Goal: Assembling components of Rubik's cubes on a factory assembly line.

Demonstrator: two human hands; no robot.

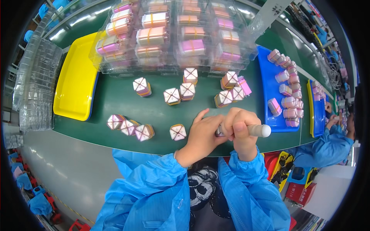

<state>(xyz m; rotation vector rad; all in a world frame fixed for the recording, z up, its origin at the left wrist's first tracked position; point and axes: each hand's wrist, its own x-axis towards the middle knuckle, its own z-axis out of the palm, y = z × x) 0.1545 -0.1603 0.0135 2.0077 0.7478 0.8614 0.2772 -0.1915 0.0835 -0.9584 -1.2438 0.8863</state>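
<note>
My right hand [243, 129] is closed around a thick white marker pen [260, 131], whose rounded end sticks out to the right. Its other end points toward my left hand [202, 134], which curls its fingers beside it near the table's front edge. What the left fingers hold is mostly covered by both hands. Just left of them stands a small block bundle [177, 132] with a white top crossed by dark lines. Similar bundles stand in groups: a row of three [129, 127] at the left front, others [187, 91] mid-table, and some [230, 92] beyond my hands, with a pink one beside them.
Stacked clear plastic trays [169, 50] full of banded pink and white blocks rise at the back. A yellow tray [75, 77] lies left, beside piled clear trays [36, 84]. A blue tray [271, 119] at right holds several bundles. Another person's blue sleeve [322, 148] shows far right.
</note>
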